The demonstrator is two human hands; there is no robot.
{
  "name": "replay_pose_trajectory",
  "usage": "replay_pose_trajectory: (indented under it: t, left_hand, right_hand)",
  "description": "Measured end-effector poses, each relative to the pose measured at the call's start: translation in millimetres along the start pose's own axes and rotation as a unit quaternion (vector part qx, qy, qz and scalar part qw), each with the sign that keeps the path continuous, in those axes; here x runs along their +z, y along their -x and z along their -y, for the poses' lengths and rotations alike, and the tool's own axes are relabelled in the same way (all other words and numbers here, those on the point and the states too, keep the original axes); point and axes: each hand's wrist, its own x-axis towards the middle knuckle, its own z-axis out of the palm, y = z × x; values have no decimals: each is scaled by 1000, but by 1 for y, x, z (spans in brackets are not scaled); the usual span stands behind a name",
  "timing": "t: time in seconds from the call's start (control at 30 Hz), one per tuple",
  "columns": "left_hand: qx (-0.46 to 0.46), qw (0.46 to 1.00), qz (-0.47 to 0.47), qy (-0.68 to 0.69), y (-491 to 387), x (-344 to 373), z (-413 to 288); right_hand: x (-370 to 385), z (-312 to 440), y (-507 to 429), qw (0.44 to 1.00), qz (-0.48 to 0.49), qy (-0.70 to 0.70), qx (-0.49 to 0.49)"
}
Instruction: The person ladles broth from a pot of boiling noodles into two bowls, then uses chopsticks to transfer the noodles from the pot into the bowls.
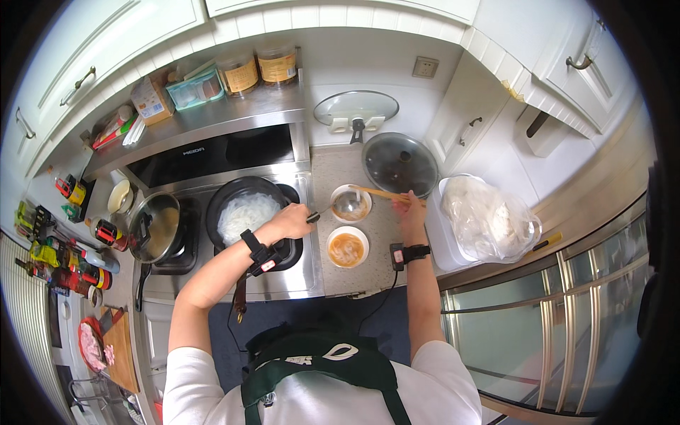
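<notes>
My left hand (295, 221) grips the dark handle of a metal ladle (348, 203), whose bowl is over the upper white bowl (350, 217) of brownish broth. In my right hand (411, 211) is a pair of wooden chopsticks (380, 193), their tips at that bowl's rim. Just below it stands a second white bowl (348, 247), holding orange-brown broth and pale noodles. White noodles (247, 212) lie in a black wok (215, 212) on the stove, left of the bowls and partly behind my left hand and forearm.
A lidded pan (155, 228) sits on the left burner. Behind the bowls a glass lid (401, 164) leans by the wall. A white bin with a plastic bag (491, 220) stands at the right. At far left are sauce bottles, a cutting board (122, 353) and a knife.
</notes>
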Motion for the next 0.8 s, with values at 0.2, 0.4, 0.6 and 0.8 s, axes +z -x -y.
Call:
replay_pose_trajectory:
  t: [0.2, 0.4, 0.6, 0.8]
  left_hand:
    - [-9, 996, 43, 76, 15, -13, 0]
    - [-70, 959, 36, 271, 45, -40, 12]
    - [-118, 912, 17, 393, 88, -55, 29]
    - [-143, 889, -17, 436, 144, -60, 43]
  right_hand:
    - [-5, -26, -23, 1000, -14, 25, -11]
    - [-7, -47, -16, 996, -42, 73, -24]
    - [7, -12, 6, 961, 64, 253, -95]
    - [17, 6, 33, 912, 165, 353, -125]
